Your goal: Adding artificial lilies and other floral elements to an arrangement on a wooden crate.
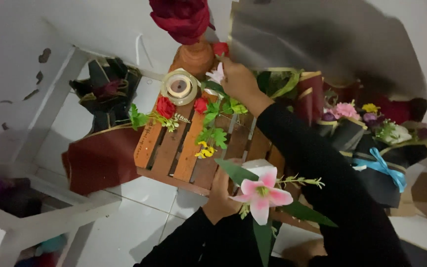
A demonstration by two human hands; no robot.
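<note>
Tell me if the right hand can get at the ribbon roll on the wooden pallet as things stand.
Probably yes. The right hand is up by a pale flower, with the ribbon roll just beside it on the wooden pallet; nothing visible lies between them, though its fingers seem occupied.

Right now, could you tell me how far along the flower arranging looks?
Done: wrapped bouquets lie finished beside the wooden crate. In hand: the left hand holds a pink lily with leaves; the right hand reaches a pale flower. Left: loose red roses, yellow sprigs and ribbon roll lie unused.
</note>
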